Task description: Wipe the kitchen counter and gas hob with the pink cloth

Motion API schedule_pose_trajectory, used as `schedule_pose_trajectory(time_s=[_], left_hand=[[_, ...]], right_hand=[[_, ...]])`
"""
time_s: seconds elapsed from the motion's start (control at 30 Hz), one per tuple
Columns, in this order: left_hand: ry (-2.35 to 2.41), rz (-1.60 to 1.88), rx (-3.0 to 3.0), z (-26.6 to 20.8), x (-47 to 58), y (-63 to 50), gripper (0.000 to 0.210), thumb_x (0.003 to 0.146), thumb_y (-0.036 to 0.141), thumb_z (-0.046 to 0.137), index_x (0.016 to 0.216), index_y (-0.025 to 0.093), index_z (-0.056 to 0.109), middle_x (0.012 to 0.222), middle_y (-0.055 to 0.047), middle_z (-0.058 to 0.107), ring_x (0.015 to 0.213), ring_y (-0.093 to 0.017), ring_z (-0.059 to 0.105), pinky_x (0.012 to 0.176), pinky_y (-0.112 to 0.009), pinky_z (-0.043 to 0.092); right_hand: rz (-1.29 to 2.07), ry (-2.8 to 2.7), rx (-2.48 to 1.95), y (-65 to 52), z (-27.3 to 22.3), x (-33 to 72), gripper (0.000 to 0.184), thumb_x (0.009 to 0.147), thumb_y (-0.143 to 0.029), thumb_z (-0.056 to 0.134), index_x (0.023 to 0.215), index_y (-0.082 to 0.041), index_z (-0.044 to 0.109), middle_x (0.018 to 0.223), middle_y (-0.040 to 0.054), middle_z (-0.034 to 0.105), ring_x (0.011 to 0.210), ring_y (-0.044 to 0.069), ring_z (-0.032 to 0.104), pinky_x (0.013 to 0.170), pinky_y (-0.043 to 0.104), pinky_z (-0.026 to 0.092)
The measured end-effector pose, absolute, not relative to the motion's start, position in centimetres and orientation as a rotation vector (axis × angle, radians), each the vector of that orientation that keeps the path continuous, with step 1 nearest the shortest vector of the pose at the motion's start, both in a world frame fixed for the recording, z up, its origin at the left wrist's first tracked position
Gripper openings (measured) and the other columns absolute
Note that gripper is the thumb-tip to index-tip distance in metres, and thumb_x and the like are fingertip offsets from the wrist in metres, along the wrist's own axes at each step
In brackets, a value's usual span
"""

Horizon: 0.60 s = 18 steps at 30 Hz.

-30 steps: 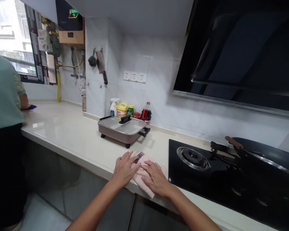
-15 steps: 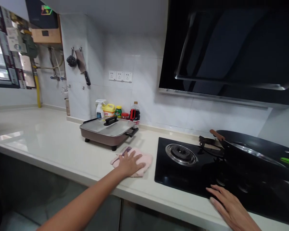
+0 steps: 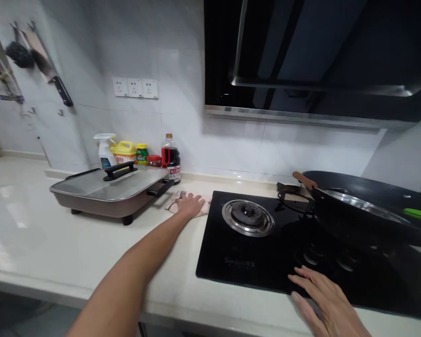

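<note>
My left hand (image 3: 190, 204) lies flat with its fingers spread on a pale pink cloth (image 3: 204, 206), pressing it against the white countertop (image 3: 168, 269). The cloth sits between the lidded electric pan (image 3: 101, 199) and the left edge of the black gas stove (image 3: 231, 257). Over the stove's front edge, my right hand (image 3: 324, 302) rests with fingers apart and nothing in them. I cannot tell how firmly it touches the glass.
A bare burner (image 3: 247, 215) is on the stove's left side. On the right stands a large black wok (image 3: 358, 220) with a wooden handle. Behind the electric pan are a dark sauce bottle (image 3: 171, 161), a spray bottle (image 3: 105, 152) and other containers. A range hood (image 3: 301, 61) hangs above.
My left hand and the cloth have moved back along the counter, toward the wall beside the stove. The view has swung right and closer. My right hand stays at the stove's front edge.
</note>
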<state>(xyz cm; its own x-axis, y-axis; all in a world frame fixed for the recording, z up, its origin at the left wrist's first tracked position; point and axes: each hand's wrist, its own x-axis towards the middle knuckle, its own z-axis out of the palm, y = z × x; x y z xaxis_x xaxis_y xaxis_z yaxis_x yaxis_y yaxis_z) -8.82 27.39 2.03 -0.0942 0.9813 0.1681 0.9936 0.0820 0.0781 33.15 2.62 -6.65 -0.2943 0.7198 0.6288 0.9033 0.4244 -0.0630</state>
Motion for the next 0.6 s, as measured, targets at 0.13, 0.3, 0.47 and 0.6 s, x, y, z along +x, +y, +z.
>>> schedule_pose_trajectory(time_s=[0.13,0.3,0.47,0.6], left_hand=[[-2.214,-0.236,-2.096,2.2,-7.3,28.4,0.055,0.098,0.060,0.046,0.148,0.039,0.056,0.154,-0.014,0.049,0.138,-0.045,0.040,0.106,-0.071,0.032],[-2.209,-0.274,-2.121,1.8,-6.9,26.2,0.052,0.103,0.056,0.034,0.146,0.036,0.057,0.156,-0.011,0.050,0.142,-0.040,0.039,0.112,-0.069,0.032],[-2.154,-0.290,-2.149,1.4,-7.2,20.5,0.051,0.105,0.056,0.032,0.141,0.035,0.061,0.155,-0.007,0.054,0.142,-0.036,0.043,0.114,-0.063,0.034],[-2.081,-0.307,-2.238,1.1,-8.1,14.5,0.048,0.104,0.056,0.037,0.138,0.034,0.063,0.155,-0.007,0.055,0.143,-0.036,0.045,0.113,-0.061,0.037]], right_hand=[[-0.319,-2.097,-1.436,2.7,-6.6,33.0,0.038,0.098,-0.058,0.059,0.126,-0.037,0.074,0.139,0.0033,0.068,0.128,0.029,0.063,0.104,0.049,0.056],[-0.245,-2.081,-1.455,2.7,-6.3,32.8,0.034,0.101,-0.053,0.053,0.124,-0.037,0.074,0.137,0.0027,0.068,0.131,0.028,0.061,0.109,0.050,0.051],[-0.164,-2.062,-1.465,2.6,-5.7,32.3,0.037,0.103,-0.052,0.048,0.120,-0.035,0.076,0.134,0.0044,0.069,0.127,0.027,0.062,0.107,0.049,0.048],[-0.112,-2.050,-1.481,2.7,-5.2,31.9,0.042,0.102,-0.052,0.043,0.118,-0.032,0.077,0.131,0.0060,0.070,0.125,0.026,0.062,0.104,0.048,0.048]])
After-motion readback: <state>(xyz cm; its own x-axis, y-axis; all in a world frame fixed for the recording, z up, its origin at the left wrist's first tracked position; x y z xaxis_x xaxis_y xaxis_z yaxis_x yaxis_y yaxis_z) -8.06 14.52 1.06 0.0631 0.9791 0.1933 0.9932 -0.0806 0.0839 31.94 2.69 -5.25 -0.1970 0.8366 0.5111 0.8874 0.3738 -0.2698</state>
